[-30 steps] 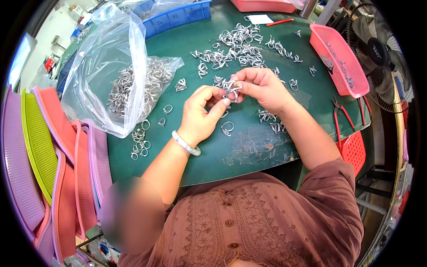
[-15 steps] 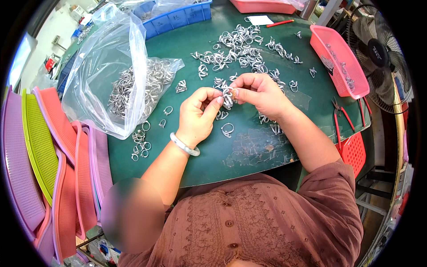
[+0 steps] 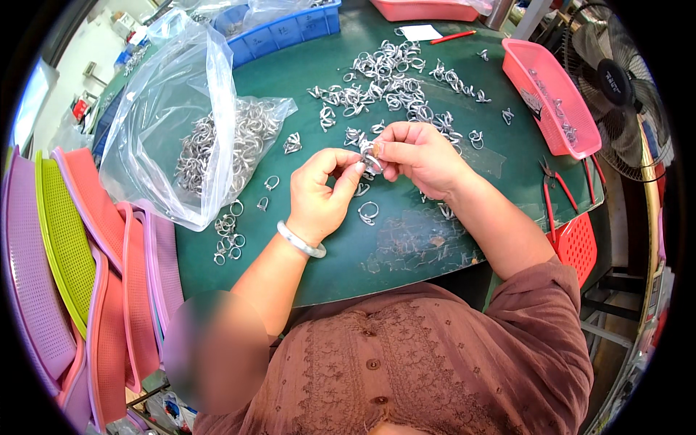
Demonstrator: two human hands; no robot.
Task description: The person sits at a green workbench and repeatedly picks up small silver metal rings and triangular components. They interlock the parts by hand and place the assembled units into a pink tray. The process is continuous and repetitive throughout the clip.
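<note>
Both my hands meet over the green table, fingertips pinching silvery metal rings [image 3: 371, 158] between them. My left hand [image 3: 317, 190], with a pale bangle [image 3: 300, 241] at its wrist, grips the rings from the left with thumb and forefinger. From the right, my right hand [image 3: 422, 158] pinches them, its fingers partly hiding them; how many rings are held I cannot tell. Just below lies a loose ring [image 3: 368, 212]. Beyond my hands spreads a heap of similar rings [image 3: 391, 80]. A small group of rings [image 3: 230, 239] rests left of my left wrist.
A clear plastic bag [image 3: 174, 123] full of rings lies at left, near stacked coloured baskets [image 3: 61, 246]. At right are a pink basket [image 3: 533, 87], red-handled pliers [image 3: 557, 190] and a fan [image 3: 616, 80]. A blue crate [image 3: 286, 35] and red pen [image 3: 453, 37] sit far back.
The held rings have turned slightly between my fingertips. My hands stay in nearly the same place, and the whole view has shifted a little.
</note>
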